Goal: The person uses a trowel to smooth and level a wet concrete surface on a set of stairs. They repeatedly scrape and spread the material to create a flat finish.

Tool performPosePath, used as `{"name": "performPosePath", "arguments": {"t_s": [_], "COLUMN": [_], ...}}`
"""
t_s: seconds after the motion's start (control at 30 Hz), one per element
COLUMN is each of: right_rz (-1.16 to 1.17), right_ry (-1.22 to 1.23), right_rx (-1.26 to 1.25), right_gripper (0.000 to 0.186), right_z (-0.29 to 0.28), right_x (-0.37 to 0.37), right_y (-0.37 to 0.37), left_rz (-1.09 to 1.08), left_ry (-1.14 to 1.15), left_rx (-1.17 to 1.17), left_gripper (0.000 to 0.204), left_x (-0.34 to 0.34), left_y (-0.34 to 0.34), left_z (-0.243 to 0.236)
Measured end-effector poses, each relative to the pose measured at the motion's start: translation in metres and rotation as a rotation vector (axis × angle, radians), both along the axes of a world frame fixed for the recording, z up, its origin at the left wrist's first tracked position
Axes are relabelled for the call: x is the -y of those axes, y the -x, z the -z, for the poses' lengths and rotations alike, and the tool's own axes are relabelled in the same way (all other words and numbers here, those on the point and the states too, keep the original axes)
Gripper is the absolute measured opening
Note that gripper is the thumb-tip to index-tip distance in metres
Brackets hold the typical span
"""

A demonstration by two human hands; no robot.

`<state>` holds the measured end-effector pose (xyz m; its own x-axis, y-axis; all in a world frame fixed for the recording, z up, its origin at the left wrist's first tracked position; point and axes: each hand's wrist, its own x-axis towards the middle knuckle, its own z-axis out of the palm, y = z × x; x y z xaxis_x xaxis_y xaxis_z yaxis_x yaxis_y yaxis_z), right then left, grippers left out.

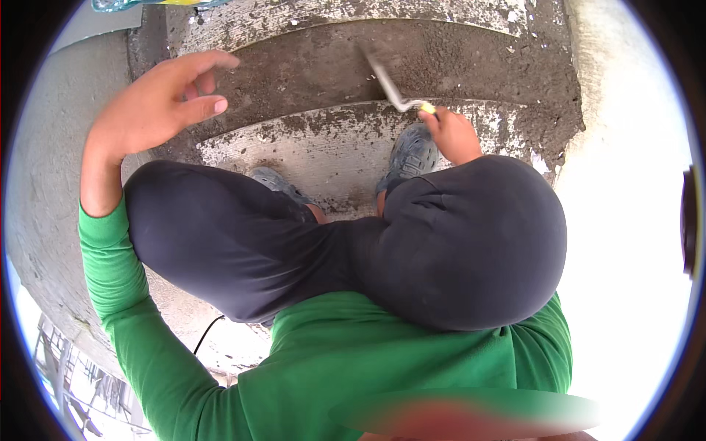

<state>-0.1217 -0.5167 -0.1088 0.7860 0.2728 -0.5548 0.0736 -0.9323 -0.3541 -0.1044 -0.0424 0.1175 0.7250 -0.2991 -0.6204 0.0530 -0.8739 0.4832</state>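
My right hand [454, 136] is closed round the yellow-ended handle of a trowel [398, 101]. Its bent metal shank leads to a thin blade, seen nearly edge-on and blurred, over a band of dark, wet-looking mortar [309, 66]. Whether the blade touches the mortar I cannot tell. My left hand [151, 106] hovers near the band's left end, holding nothing, with thumb and fingers apart and loosely bent.
Pale, mortar-spattered strips border the band, one far [353, 10] and one near [309, 151]. My grey clogs [413, 153] rest on the near one. A grey concrete surface [55, 147] lies left. Clear plastic wrapping [125, 4] shows at top left; a black cable [208, 334] lies behind my left leg.
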Motion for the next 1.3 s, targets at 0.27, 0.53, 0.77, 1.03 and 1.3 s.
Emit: {"name": "performPosePath", "arguments": {"t_s": [0.27,0.53,0.77,1.03,1.3], "right_rz": [-0.128,-0.149,-0.203,-0.046,-0.283], "right_ry": [-0.161,0.077,-0.068,0.181,-0.014], "right_rx": [-0.046,0.099,0.016,0.087,0.107], "right_gripper": [0.051,0.053,0.054,0.057,0.054], "right_z": [-0.015,0.002,-0.002,-0.011,0.026], "right_x": [-0.052,-0.004,-0.059,0.006,-0.03], "right_y": [0.02,0.0,0.014,0.002,-0.019], "left_rz": [-0.029,0.034,0.032,-0.005,0.061], "left_ry": [0.027,-0.006,0.049,-0.006,0.027], "left_rx": [-0.063,0.009,0.004,-0.107,0.052], "left_gripper": [0.054,0.053,0.052,0.053,0.055], "left_x": [-0.001,-0.004,0.005,-0.004,0.017], "left_y": [-0.007,-0.008,-0.009,-0.007,-0.02], "left_z": [-0.005,0.006,-0.005,0.0,0.002]}}
